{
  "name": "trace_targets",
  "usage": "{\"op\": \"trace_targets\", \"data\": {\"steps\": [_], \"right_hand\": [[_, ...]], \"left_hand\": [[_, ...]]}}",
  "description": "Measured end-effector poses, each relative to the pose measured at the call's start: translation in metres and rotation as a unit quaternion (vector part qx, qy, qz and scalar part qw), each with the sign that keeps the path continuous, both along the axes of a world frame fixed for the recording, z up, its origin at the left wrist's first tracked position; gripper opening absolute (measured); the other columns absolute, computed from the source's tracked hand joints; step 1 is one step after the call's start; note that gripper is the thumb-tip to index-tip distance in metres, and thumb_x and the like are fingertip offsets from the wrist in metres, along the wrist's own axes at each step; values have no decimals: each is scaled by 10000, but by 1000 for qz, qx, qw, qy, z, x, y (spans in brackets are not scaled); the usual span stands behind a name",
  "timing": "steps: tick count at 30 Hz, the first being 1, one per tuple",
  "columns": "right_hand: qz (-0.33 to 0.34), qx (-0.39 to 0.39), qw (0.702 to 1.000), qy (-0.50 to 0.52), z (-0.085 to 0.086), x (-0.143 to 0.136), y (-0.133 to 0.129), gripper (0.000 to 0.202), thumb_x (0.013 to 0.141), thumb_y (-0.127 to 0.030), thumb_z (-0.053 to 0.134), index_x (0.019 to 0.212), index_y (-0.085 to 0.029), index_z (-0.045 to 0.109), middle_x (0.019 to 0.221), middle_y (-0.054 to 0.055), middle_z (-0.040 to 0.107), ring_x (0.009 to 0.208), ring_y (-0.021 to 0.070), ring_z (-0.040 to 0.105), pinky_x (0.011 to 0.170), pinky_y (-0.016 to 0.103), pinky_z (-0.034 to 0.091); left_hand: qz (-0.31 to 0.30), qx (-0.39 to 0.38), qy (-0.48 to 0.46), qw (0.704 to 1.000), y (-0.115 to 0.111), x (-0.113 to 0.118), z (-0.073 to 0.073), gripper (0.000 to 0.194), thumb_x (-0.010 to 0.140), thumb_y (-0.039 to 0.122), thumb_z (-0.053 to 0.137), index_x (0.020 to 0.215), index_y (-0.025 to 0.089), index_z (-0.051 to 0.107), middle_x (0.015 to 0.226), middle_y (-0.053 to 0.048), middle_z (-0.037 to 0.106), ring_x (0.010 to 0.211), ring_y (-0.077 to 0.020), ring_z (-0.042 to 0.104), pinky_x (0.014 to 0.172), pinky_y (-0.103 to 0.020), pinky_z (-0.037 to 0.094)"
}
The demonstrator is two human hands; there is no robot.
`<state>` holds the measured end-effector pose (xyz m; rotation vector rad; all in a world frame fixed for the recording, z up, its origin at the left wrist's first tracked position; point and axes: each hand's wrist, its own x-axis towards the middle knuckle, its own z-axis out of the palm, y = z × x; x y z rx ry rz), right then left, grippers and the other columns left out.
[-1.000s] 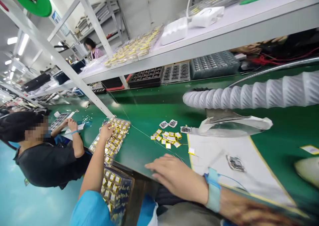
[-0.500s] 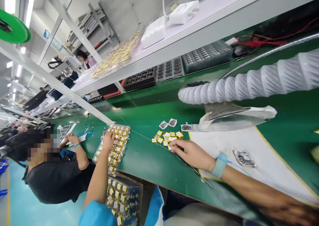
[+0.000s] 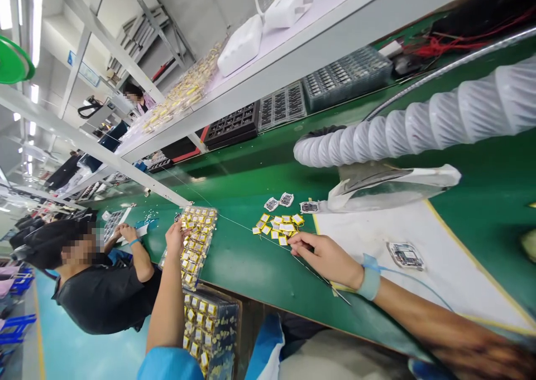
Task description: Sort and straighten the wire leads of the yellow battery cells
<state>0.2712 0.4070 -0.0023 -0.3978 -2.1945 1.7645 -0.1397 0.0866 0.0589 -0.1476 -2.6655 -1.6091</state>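
While the left hand (image 3: 176, 236) rests its fingers on the near edge of the clear tray (image 3: 196, 240) of yellow cells, much as it did 1 second ago, the right hand (image 3: 324, 256) has moved: then it lay flat and spread at the table's near edge, and now it has gone forward to the loose pile of yellow cells (image 3: 277, 227), fingers drawn narrow with the tips touching the cell nearest it. Whether a cell is actually pinched between the fingertips I cannot tell. The reach suggests the work has shifted from the tray side to picking out of the loose pile.

The cells are small flat squares, yellow-wrapped with pale faces, scattered and partly overlapping just ahead of the right fingertips. Beyond them lie 3 small grey-white framed parts (image 3: 287, 200). A thin wire (image 3: 251, 228) runs across the green belt (image 3: 247, 262) between both hands. To the right of the right hand lies a white mat (image 3: 377, 240) bearing 1 small board (image 3: 405, 255); a blue wrist strap (image 3: 370, 276) sits on that wrist. Left of the left hand, another person (image 3: 96, 290) works at their own tray.
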Motion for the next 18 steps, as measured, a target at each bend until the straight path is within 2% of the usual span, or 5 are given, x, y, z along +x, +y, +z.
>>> {"op": "trace_targets", "data": {"steps": [6,10,14,16,18], "right_hand": [[-1,-6,1000,6,1,0,0,296,988,-428,568,1052,-221,770,899,74,849,834,253,806,814,381,627],[0,-15,1000,16,1,-3,-1,292,993,-433,567,1032,-221,764,873,71,840,818,256,804,785,378,627],[7,-28,999,28,10,-11,-11,265,1004,-405,587,1043,-207,758,948,86,834,890,250,797,844,392,635],[6,-30,999,33,19,-19,-23,247,976,-376,660,1108,-195,762,1094,114,823,1008,263,782,979,441,616],[10,-36,999,34,26,-30,-36,379,921,-354,776,1261,-193,735,1286,139,780,1166,284,747,1108,483,565]], "left_hand": [[23,8,-34,999,5,23,9,333,1056,437,688,1216,145,689,1102,-65,722,893,-166,708,791,-339,638],[-6,46,-13,999,14,53,17,353,1061,485,663,1160,148,689,1024,-45,712,804,-141,670,734,-307,604],[-94,96,-29,991,38,107,13,423,952,578,737,1002,159,716,904,-35,719,670,-117,605,624,-266,521],[-151,115,-57,980,58,145,7,451,867,616,790,926,173,732,864,-40,729,631,-117,588,575,-258,481],[-208,125,-93,965,80,186,0,447,826,618,829,897,182,759,838,-43,738,608,-120,584,556,-256,470]]}}
